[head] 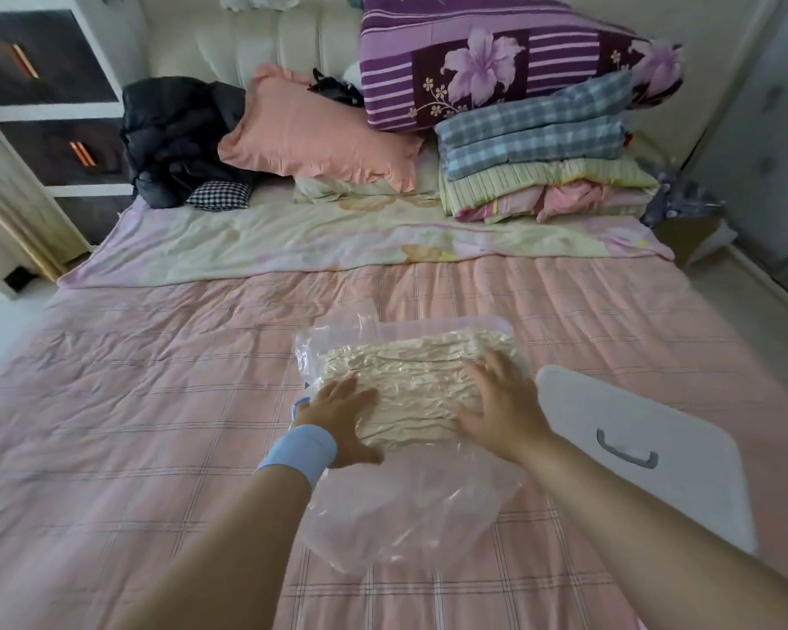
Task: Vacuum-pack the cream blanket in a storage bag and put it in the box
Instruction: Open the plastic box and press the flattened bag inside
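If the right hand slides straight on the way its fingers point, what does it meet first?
Already pressing on the vacuum-packed cream blanket, the right hand would probably run along it to the far rim of the clear plastic box; depth there is unclear.

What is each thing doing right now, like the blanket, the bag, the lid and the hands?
cream blanket: squashed flat and wrinkly inside the storage bag.
storage bag: tight around the cream blanket, loose empty end on the near side.
white lid: off, lying on the bed, handle up.
left hand: flat, pressing on the blanket pack.
right hand: flat, pressing on the pack.
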Available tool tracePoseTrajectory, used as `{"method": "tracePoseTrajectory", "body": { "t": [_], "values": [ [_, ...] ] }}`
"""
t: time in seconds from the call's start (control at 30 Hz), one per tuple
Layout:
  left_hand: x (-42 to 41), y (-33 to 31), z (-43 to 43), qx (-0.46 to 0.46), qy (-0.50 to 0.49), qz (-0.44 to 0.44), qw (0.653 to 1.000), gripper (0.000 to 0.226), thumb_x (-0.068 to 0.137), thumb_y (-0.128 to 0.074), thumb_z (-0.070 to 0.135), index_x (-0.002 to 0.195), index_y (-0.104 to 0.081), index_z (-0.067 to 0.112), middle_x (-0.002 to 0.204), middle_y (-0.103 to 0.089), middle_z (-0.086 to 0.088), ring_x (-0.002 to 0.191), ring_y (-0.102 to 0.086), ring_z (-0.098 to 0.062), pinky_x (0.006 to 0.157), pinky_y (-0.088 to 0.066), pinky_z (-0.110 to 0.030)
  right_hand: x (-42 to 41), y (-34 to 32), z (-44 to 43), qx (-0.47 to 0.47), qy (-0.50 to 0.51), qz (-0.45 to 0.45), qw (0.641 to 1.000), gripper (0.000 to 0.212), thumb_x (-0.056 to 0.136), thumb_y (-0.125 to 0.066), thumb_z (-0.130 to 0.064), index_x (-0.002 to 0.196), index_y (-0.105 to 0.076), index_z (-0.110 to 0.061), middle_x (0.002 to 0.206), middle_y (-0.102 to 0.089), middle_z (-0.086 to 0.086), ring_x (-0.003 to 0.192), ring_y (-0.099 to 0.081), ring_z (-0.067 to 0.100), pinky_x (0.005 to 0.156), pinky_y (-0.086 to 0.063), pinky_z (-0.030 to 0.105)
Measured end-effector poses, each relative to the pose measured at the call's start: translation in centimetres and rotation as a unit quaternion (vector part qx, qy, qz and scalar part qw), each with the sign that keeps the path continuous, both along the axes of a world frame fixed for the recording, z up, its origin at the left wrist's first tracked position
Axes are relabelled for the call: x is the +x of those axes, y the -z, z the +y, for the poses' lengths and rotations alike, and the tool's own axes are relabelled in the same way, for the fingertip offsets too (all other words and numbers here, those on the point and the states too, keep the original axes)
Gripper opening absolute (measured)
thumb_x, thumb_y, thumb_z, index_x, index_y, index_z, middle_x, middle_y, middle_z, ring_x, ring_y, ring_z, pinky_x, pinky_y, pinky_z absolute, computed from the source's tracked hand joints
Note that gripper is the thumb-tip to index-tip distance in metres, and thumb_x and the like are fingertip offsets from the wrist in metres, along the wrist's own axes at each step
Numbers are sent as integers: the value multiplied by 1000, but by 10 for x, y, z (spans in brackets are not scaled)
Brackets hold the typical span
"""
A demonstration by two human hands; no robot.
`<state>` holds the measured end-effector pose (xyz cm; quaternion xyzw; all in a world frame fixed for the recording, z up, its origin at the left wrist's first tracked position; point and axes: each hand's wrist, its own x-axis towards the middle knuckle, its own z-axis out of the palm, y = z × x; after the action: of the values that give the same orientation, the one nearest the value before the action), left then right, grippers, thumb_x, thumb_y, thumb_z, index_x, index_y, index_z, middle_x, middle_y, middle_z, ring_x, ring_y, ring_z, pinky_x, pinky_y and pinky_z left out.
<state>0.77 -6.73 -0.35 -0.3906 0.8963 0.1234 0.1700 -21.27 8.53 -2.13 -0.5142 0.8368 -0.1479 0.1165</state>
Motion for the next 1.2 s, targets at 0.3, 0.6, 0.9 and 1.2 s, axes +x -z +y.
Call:
{"method": "tracePoseTrajectory", "body": {
  "t": [0.3, 0.6, 0.9, 1.2],
  "values": [
    [-16, -17, 3, -18, -77, -12, 997, 89, 88, -51, 63, 155, -3, 32, 154, -35, -3, 140, -34, -28, 112, -29, -49, -15, 8, 28, 13, 260, -295, 919, 135, 71, -89, -35, 158, 14, -29, 162, -30, 4, 131, -52, 33, 103, -46, 43],
    [-20, -21, 30, -42, 111, -86, 989, 97, 81, -68, 57, 155, -11, 29, 154, -35, -1, 143, -31, -22, 122, 0, -48, 4, 21, 106, -11, 202, -337, 920, 72, 60, -95, -9, 119, -60, -28, 108, -67, -14, 108, -64, 17, 85, -49, 30],
    [3, -6, 124, 60, 118, -126, 983, 72, 80, -68, 58, 143, -43, 33, 137, -47, 0, 129, -40, -27, 108, -32, -46, 40, -21, 129, -3, 280, -368, 886, 110, 74, -72, -27, 159, -3, -33, 140, -36, 7, 131, -40, 27, 88, -28, 27],
    [26, 0, 159, 167, 105, -206, 958, 71, 82, -74, 45, 145, -44, 31, 147, -46, 5, 133, -47, -23, 112, -37, -41, 40, -21, 130, 164, 213, -28, 963, 70, 95, -52, -53, 152, -18, -32, 139, -36, 17, 121, -47, 39, 97, -38, 49]
  ]
}}
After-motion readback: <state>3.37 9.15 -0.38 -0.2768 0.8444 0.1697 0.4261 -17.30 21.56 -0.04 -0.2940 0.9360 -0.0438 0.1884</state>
